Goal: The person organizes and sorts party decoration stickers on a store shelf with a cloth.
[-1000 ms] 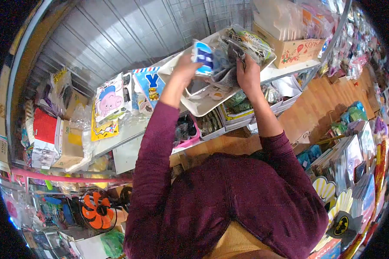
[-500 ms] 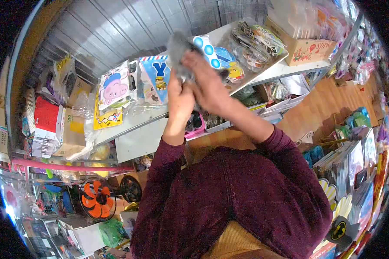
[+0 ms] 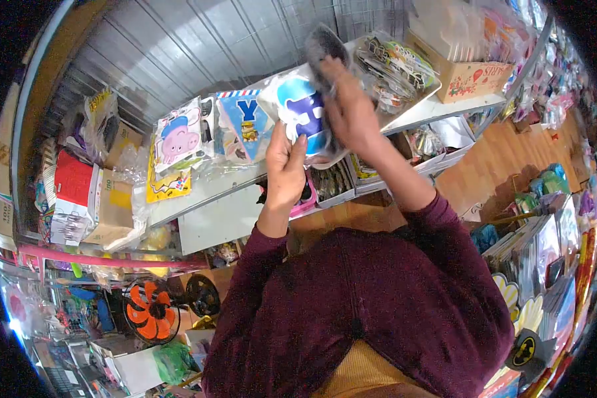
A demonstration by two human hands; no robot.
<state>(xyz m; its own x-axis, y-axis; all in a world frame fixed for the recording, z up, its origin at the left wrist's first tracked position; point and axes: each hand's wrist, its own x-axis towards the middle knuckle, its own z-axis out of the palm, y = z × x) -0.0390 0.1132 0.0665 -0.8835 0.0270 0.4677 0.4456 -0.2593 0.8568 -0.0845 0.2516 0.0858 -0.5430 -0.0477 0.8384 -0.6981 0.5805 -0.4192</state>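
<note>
My left hand (image 3: 286,174) grips the lower left edge of a plastic-wrapped pack (image 3: 303,113) printed in blue, purple and white, thumb on its front. My right hand (image 3: 357,116) is at the pack's right side, fingers pointing up and slightly blurred. It holds a dark grey cloth (image 3: 326,48), which sticks up above the fingers; how the fingers close on it is partly hidden. Left of the pack, a blue pennant (image 3: 249,119) with a letter Y lies on the white shelf (image 3: 209,192), beside a pink pig cutout (image 3: 179,139) in clear plastic.
Behind my right hand, several bagged items (image 3: 398,66) fill a tray near a cardboard box (image 3: 477,81). Boxes of goods (image 3: 441,142) stand under the shelf. A corrugated metal wall (image 3: 179,46) runs behind. An orange-bladed fan (image 3: 151,310) is at lower left.
The cloth and my right hand have moved right and up from in front of my left hand. The blue and purple pack now faces me, and my left hand sits slightly lower.
</note>
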